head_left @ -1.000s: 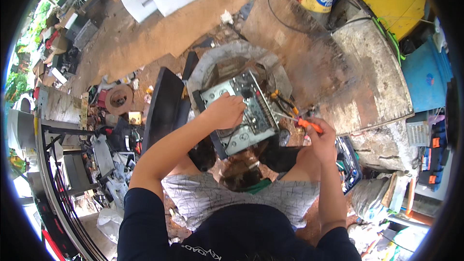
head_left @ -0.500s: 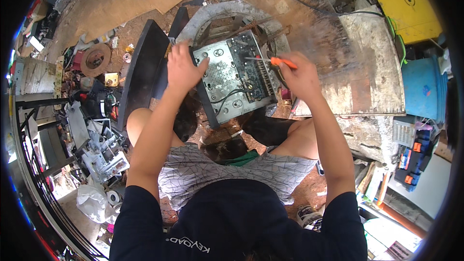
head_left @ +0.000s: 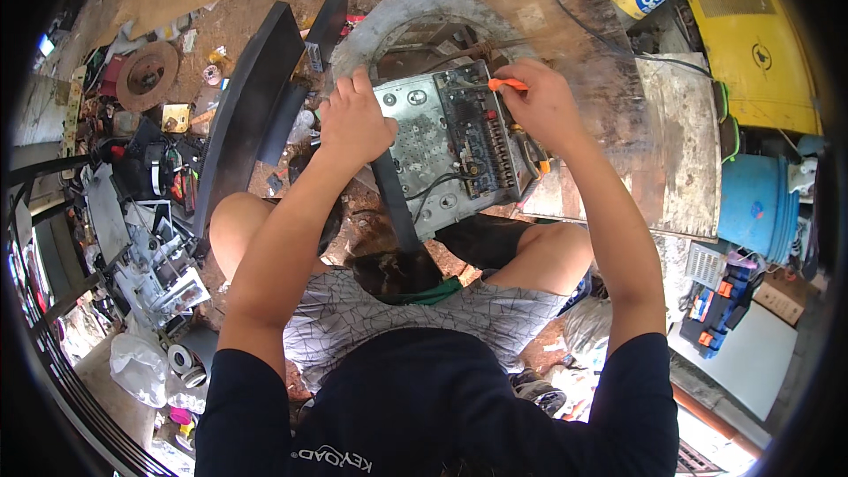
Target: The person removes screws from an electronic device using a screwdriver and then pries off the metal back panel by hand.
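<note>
While the metal chassis (head_left: 446, 155) is resting tilted on our knees before the concrete ring (head_left: 397, 22), we are bracing it with the left hand (head_left: 353, 119) spread flat and working the orange-handled screwdriver (head_left: 508, 85), gripped in the right hand (head_left: 541, 106), at its circuit board (head_left: 481, 137). Next, we judge, the tip needs steadying; our fingers are hiding it.

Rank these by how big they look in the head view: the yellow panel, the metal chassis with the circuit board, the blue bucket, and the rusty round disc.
1. Metal chassis, partly hidden by both hands
2. Yellow panel, close to the chassis; the fisheye rim makes this order unsure
3. Blue bucket
4. Rusty round disc
</note>
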Demonstrator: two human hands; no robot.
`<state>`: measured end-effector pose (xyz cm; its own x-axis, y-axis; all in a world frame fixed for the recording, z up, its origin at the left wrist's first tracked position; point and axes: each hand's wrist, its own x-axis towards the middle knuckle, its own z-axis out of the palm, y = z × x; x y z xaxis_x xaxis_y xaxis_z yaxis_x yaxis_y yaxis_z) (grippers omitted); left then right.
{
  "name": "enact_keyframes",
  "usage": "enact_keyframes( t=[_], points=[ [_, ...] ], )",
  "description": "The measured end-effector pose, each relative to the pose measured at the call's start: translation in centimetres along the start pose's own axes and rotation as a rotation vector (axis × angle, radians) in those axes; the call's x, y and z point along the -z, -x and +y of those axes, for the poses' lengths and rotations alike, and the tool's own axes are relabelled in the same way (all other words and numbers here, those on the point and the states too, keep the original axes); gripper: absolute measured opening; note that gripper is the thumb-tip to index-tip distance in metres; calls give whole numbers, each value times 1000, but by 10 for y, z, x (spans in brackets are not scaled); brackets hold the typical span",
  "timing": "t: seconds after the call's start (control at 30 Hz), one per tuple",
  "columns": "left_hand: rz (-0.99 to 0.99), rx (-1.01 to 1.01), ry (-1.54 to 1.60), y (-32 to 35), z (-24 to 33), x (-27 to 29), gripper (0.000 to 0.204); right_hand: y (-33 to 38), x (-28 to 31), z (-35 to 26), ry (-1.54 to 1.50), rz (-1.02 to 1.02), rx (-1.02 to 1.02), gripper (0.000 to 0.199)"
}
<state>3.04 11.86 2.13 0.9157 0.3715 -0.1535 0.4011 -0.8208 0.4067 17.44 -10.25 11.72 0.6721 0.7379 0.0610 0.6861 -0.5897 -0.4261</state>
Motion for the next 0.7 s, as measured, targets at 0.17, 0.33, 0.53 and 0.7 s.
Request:
enact_keyframes(
  t=[0.17, 0.33, 0.53, 0.7],
  points=[
    [-170, 86, -69, 22, 10, 32, 87, 6, 3, -10, 11, -24, 16, 17],
    [94, -96, -181, 25, 4, 25, 89, 7, 6, -23, -13, -20, 48, 17],
    [65, -316, -147, 0, 23, -5, 81, 4, 2, -21, 6, -32, 45, 17],
    [-39, -265, -240, 1, 32, -15, 88, 4, -2, -20, -5, -66, 69, 16]
  ],
)
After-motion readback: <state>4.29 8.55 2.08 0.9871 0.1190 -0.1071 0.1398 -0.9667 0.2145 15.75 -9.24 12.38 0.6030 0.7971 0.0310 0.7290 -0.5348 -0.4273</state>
